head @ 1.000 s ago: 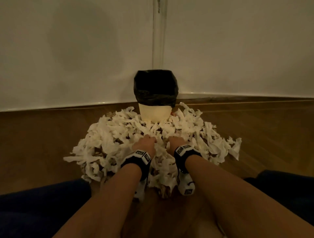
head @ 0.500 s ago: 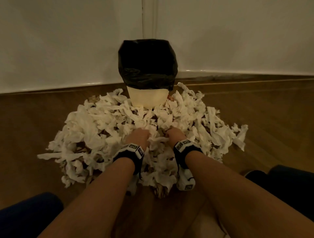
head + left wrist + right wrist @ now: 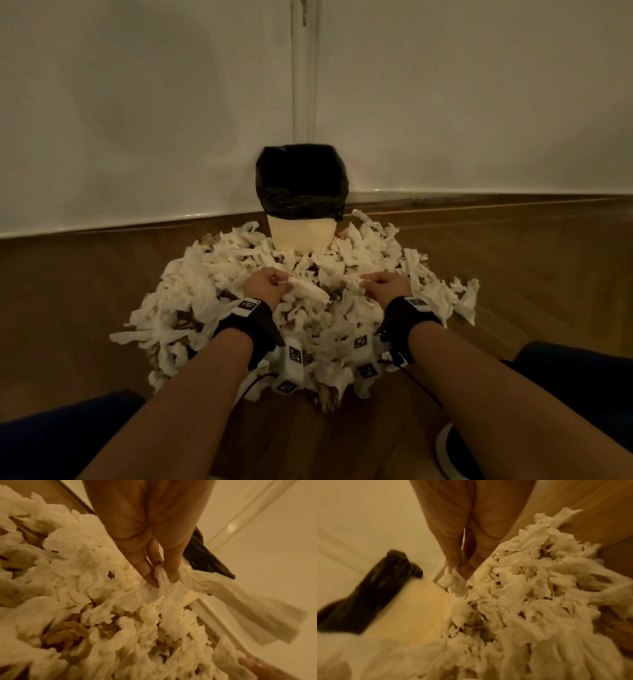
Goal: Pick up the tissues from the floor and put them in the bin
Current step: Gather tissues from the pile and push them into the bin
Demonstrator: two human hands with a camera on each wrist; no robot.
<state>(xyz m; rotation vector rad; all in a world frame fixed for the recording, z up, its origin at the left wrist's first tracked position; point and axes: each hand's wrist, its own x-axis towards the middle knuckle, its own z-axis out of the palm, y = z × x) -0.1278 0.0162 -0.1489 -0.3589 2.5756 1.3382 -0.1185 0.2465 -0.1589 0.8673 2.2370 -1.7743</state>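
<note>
Above pile (image 3: pixel 219 291), hands pinch tissues.

One bin (image 3: pixel 301 226), one heap of tissues (image 3: pixel 212 274) (too many to count), two hands.

Wooden floor (image 3: pixel 85 291) bears tissue heap (image 3: pixel 191 294), bin (image 3: pixel 301 233)

Bare room corner — wooden floor (image 3: pixel 85 291), white walls (image 3: pixel 137 102), lined bin (image 3: pixel 301 195).
</note>
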